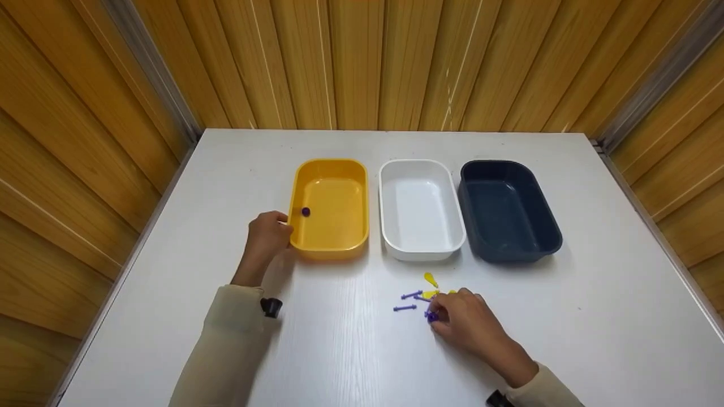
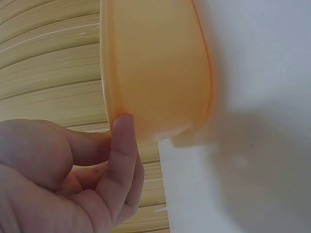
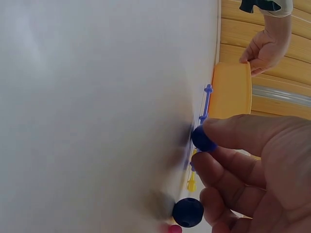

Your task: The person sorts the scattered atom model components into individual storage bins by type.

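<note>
My left hand [image 1: 268,234] pinches the near-left rim of the yellow bin [image 1: 357,249], thumb and fingers on either side of its wall in the left wrist view. Inside that bin lies one small purple bead [image 1: 306,212]. Low over the table, my right hand [image 1: 469,319] pinches a round bead [image 3: 203,139], dark blue-purple, between thumb and fingertip. A second dark bead [image 3: 188,212] with a hole sits by the other fingers in the right wrist view. Purple rods [image 1: 404,308] with knobbed ends and yellow drop-shaped pieces [image 1: 430,280] lie around these fingertips, some partly hidden by the hand.
A white bin [image 1: 424,254] stands right of the yellow one, and a dark blue bin [image 1: 512,254] beyond it. All three stand in a row on the white table [image 1: 339,350]. Wood-patterned panels [image 1: 356,68] enclose the back and sides. A bit of pink [image 3: 175,229] shows beside the second bead.
</note>
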Motion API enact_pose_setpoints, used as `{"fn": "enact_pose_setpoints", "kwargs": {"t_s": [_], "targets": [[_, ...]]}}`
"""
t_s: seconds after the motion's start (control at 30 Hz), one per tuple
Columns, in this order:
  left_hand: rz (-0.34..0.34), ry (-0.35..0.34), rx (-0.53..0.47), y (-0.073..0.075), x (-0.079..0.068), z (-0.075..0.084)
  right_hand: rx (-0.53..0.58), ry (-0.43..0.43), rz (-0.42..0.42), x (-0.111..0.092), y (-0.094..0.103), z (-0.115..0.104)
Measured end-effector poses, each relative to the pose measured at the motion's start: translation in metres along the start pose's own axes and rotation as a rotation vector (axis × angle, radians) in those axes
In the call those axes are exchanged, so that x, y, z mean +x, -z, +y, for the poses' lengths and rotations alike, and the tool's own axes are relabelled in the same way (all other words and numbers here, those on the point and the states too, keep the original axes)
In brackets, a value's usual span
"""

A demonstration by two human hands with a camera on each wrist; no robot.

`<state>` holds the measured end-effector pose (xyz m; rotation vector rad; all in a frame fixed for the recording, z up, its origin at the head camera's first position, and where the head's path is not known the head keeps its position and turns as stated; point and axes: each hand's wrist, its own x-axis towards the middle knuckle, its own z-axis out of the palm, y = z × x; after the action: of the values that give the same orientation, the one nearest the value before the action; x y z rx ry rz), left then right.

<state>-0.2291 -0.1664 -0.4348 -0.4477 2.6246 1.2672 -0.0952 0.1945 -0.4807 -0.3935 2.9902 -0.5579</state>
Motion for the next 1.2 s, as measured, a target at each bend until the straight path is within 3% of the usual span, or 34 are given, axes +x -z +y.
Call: {"fn": "enact_pose_setpoints", "kwargs": {"t_s": [0.3, 0.6, 0.9, 1.2], "targets": [[-0.033, 0.039, 0.000, 0.000, 0.001, 0.002, 0.003, -0.018, -0.035, 0.003, -0.001, -0.001], [-0.037, 0.051, 0.002, 0.000, 0.001, 0.004, 0.015, 0.009, 0.012, 0.005, 0.004, -0.005], [-0.002, -0.048, -0.009, 0.001, 0.001, -0.002, 0.051, 0.076, 0.090, 0.016, 0.012, -0.015], [-0.015, -0.008, 0.002, 0.002, 0.002, -0.001, 0.093, 0.098, 0.112, 0.035, 0.016, -0.030]]}}
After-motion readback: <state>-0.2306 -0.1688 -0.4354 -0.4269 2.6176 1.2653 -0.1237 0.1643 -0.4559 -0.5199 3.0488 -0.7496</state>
